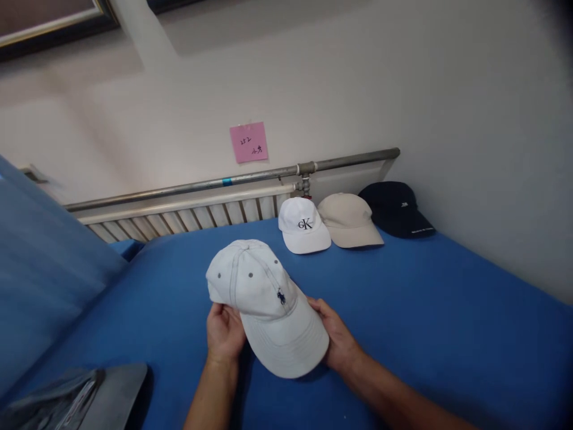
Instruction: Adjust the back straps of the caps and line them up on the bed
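A white baseball cap [257, 286] with a small dark blue horse-rider emblem is held up over the blue surface, its brim tilted down to the right. My left hand [224, 334] grips the cap's lower left edge, with the fingertips hidden beneath it. At the brim's right edge, my right hand [333, 334] is closed on it, and its fingers go partly out of sight behind the cap. Beyond the held cap, a white cap with black letters [304, 227], a beige cap [349, 220] and a black cap [396, 209] sit in a row.
The blue-covered surface [179, 286] meets the wall at the back and right. A grey cap [111, 394] lies at the lower left. Behind run a radiator [197, 218] and a metal pipe [188, 190]. A pink note [249, 143] is on the wall; a blue curtain [40, 263] hangs left.
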The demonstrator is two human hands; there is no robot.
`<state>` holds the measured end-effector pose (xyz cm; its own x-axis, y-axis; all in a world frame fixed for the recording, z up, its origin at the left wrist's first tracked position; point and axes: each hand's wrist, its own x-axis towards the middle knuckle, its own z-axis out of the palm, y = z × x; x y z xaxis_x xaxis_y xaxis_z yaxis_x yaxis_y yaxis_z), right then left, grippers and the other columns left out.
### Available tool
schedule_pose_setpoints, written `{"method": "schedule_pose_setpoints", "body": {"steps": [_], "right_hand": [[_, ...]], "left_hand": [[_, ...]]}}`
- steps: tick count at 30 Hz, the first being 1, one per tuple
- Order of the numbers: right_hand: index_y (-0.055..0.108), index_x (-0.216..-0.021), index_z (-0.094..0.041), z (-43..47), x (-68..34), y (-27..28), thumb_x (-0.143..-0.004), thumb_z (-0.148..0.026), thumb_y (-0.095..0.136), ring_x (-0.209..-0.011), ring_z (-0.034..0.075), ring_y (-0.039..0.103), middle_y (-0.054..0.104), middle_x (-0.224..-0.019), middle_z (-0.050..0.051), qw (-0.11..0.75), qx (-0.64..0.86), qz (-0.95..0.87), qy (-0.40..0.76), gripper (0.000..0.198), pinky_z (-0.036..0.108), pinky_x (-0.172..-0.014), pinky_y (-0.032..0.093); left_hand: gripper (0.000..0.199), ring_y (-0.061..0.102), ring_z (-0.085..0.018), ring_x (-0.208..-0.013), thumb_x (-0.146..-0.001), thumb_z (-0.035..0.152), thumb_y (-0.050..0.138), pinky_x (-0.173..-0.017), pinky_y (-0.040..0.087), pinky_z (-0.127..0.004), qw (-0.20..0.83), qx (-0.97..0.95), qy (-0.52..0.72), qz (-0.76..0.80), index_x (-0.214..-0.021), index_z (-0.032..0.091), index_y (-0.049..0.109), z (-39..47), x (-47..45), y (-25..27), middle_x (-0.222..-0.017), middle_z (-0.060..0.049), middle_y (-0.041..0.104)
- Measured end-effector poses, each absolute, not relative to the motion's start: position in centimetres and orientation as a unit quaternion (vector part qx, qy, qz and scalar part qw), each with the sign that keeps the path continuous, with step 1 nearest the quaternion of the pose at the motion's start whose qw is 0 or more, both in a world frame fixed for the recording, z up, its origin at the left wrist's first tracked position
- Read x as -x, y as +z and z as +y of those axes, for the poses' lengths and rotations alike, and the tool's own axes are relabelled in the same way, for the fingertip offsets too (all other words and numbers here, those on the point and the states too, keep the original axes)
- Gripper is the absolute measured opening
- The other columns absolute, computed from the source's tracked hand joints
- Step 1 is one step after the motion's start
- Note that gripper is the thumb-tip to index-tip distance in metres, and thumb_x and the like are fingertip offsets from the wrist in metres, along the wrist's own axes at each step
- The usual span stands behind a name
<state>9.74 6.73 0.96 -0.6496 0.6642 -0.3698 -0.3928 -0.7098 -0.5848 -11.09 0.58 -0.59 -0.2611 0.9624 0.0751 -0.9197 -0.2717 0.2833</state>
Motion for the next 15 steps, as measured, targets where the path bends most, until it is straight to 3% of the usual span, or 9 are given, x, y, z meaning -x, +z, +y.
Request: {"method": "schedule_pose_setpoints", "body": {"steps": [7, 12, 15], "right_hand": [[0.064, -0.076, -0.019, 6.4, -9.5, 1.7, -0.072, -0.019, 0.064, -0.076, 0.015, 0.064, 0.069, -0.069, -0.001, 0.348, 0.274, -0.101, 0.891, 0.003, 0.028, -0.083, 0.046], [0.063, -0.078, -0.019, 6.7, -10.0, 1.1, -0.066, -0.015, 0.061, -0.072, 0.016, 0.062, 0.068, -0.071, -0.001, 0.345, 0.272, -0.136, 0.888, 0.013, 0.030, -0.076, 0.046], [0.064, -0.079, -0.018, 7.0, -10.3, 1.2, -0.061, -0.015, 0.061, -0.071, 0.016, 0.061, 0.068, -0.073, 0.000, 0.301, 0.231, -0.187, 0.906, 0.018, 0.029, -0.074, 0.044]], "left_hand": [[0.041, 0.065, -0.023, -0.108, -0.092, 0.032, 0.038, -0.100, 0.045, -0.039, 0.610, -0.130, 0.778, 0.079, -0.107, 0.014, 0.071, 0.4, 10.1, 0.9, -0.110, -0.013, 0.072], [0.043, 0.069, -0.017, -0.100, -0.095, 0.021, 0.031, -0.094, 0.049, -0.027, 0.631, -0.159, 0.755, 0.081, -0.104, 0.019, 0.073, 0.4, 11.9, 0.5, -0.103, -0.007, 0.075], [0.040, 0.065, -0.018, -0.109, -0.094, 0.021, 0.036, -0.098, 0.047, -0.028, 0.677, -0.189, 0.704, 0.102, -0.108, 0.022, 0.073, 0.0, 13.1, 0.3, -0.111, -0.004, 0.072]]}}
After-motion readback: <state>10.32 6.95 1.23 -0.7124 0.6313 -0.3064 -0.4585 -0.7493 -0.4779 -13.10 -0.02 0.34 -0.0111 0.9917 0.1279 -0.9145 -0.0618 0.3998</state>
